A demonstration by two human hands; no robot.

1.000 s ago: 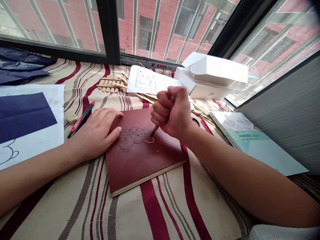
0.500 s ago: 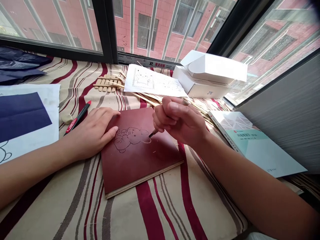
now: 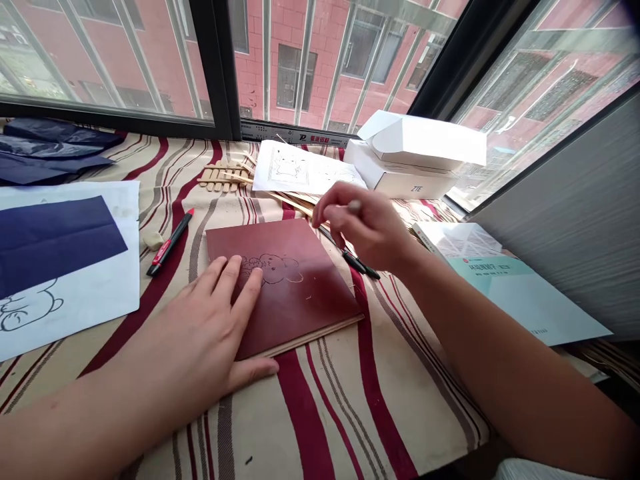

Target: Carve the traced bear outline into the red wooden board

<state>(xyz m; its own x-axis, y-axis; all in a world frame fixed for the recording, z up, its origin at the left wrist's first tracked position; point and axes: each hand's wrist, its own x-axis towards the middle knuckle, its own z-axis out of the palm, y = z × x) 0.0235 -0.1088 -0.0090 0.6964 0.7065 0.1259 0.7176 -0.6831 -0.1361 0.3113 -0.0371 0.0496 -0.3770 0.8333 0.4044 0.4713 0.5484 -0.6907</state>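
Observation:
A reddish-brown board (image 3: 300,313) lies on the striped cloth, with a bear-like outline (image 3: 280,268) cut or drawn on it. My left hand (image 3: 210,320) rests palm down across the board's left part, fingers spread, its thumb along the near edge. It covers the left end of the outline. Above the far right edge of the board, my right hand (image 3: 363,223) is closed round a slim carving tool (image 3: 355,207). Only the end of its handle shows; its tip is hidden. A dark pen-like tool (image 3: 357,262) lies beside the board's right edge, partly under my right hand.
On the left are a sheet with a bear drawing (image 3: 100,287), dark blue paper (image 3: 65,233), a black-and-red pen (image 3: 171,241) and an eraser-like lump (image 3: 151,240). Behind stand wooden sticks (image 3: 225,177), a printed sheet (image 3: 300,167) and white boxes (image 3: 415,160). A book (image 3: 505,287) lies right.
My left hand has moved nearer and to the right, spreading over the board's near left part. My right hand has lifted the tool off the outline, uncovering the dark pen-like tool.

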